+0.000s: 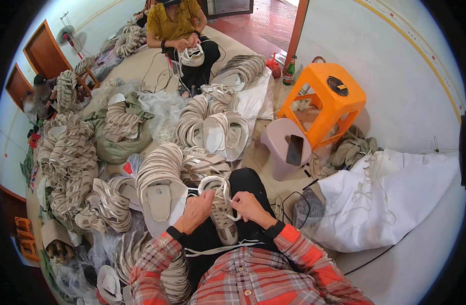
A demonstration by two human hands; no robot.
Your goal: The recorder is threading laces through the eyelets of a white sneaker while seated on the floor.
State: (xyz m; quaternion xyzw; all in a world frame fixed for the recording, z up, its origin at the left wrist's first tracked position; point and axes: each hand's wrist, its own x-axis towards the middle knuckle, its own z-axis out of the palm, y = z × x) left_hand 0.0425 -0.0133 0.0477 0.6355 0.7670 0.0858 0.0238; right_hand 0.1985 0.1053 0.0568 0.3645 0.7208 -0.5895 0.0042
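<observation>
Shoe upper [220, 208] lies on the person's lap, toe end toward the body, between both hands; left hand [196, 209] is closed around its left side, right hand [249, 206] pinches a white lace [227, 195] that loops over the upper's top. Stacked rows of the same uppers [159, 170] sit on the floor just ahead and to the left. A grey stool with a phone [294, 149] on it and an orange stool [328, 99] stand to the right, a white sack [390, 195] near the right knee.
</observation>
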